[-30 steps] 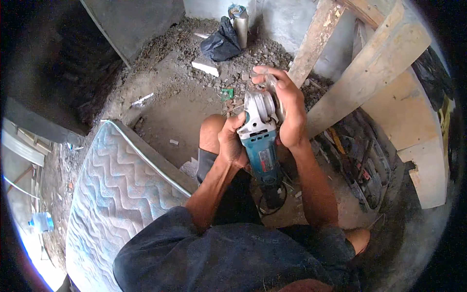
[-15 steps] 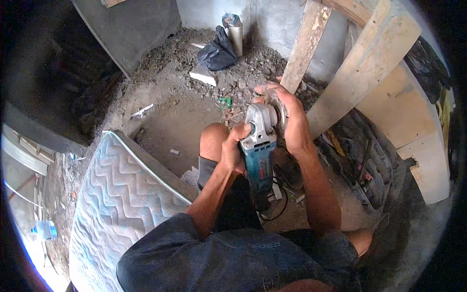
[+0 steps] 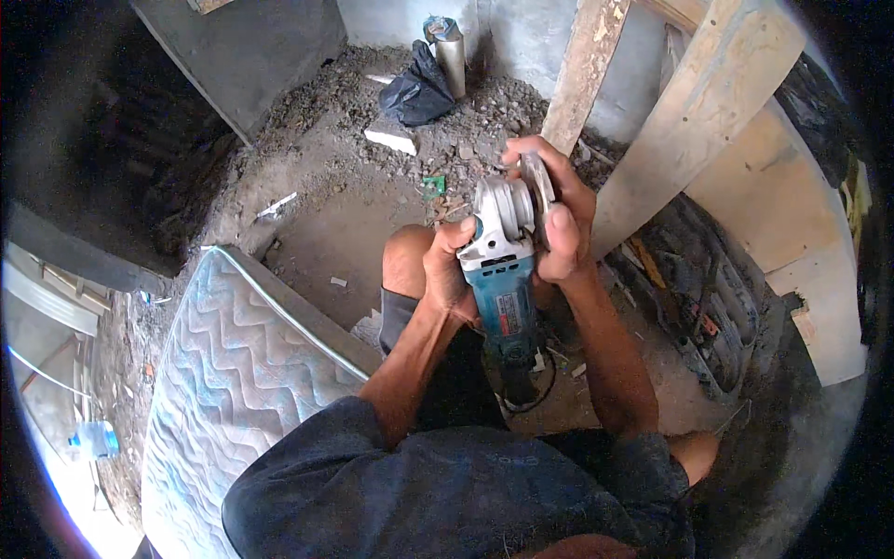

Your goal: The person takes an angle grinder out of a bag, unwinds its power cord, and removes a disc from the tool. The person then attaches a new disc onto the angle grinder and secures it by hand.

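Note:
An angle grinder (image 3: 503, 303) with a teal body and silver gear head is held upright in front of my knees, its head pointing away from me. My left hand (image 3: 449, 265) wraps round the left side of the grinder, its thumb pressed on the silver head. On the other side my right hand (image 3: 563, 210) grips the edge of a greyish disc (image 3: 537, 189) at the head, thumb on the near side and fingers over the far edge. A dark cord (image 3: 545, 389) loops below the grinder's rear end.
A quilted mattress (image 3: 237, 373) lies at my left. Wooden boards (image 3: 698, 121) lean at the right, above a dark tray of tools (image 3: 694, 298). Ahead, a black plastic bag (image 3: 417, 88) and a cylinder (image 3: 451, 63) rest on rubble by the wall.
My right hand has shifted from cupping the disc's outer side to pinching its edge, with the thumb now showing. The disc is more visible and the grinder has turned slightly.

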Available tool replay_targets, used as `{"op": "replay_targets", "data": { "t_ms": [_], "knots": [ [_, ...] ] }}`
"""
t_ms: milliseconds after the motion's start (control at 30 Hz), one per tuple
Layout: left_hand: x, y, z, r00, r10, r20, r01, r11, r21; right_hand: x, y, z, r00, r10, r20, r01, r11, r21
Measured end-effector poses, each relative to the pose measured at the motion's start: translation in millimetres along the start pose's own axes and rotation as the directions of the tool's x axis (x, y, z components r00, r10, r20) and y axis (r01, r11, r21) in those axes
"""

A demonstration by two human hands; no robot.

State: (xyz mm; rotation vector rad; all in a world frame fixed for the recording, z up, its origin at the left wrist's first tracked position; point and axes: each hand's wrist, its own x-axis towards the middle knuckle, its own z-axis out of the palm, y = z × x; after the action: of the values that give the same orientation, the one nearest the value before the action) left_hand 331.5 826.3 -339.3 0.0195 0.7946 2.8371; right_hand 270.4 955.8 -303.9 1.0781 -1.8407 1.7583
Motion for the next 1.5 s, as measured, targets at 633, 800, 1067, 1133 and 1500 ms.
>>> {"op": "replay_targets", "data": {
  "t_ms": [633, 800, 1067, 1133, 1500],
  "knots": [
    [4.9, 5.0, -7.1, 0.996, 0.018, 0.086, -0.012, 0.998, -0.063, 5.5, -18.5, 14.4, 0.976, 0.194, -0.095, -0.193, 0.981, 0.023],
    [15.6, 0.4, -23.8, 0.994, -0.055, 0.092, 0.060, 0.997, -0.053, 6.2, -14.9, 3.4, 0.954, 0.288, -0.080, -0.290, 0.957, -0.014],
    [19.1, 1.6, -20.7, 0.986, -0.009, 0.166, -0.010, 0.993, 0.115, -9.1, -5.4, 4.7, 0.936, 0.301, -0.183, -0.304, 0.953, 0.010],
    [18.5, 4.9, -20.4, 0.983, -0.064, 0.171, 0.042, 0.991, 0.130, -11.8, -0.9, -0.2, 0.972, 0.187, -0.145, -0.181, 0.982, 0.049],
    [22.6, -1.5, -11.4, 0.993, -0.008, 0.122, -0.022, 0.971, 0.240, -11.9, -1.4, -2.7, 0.950, 0.228, -0.215, -0.233, 0.973, 0.004]
  ]
}}
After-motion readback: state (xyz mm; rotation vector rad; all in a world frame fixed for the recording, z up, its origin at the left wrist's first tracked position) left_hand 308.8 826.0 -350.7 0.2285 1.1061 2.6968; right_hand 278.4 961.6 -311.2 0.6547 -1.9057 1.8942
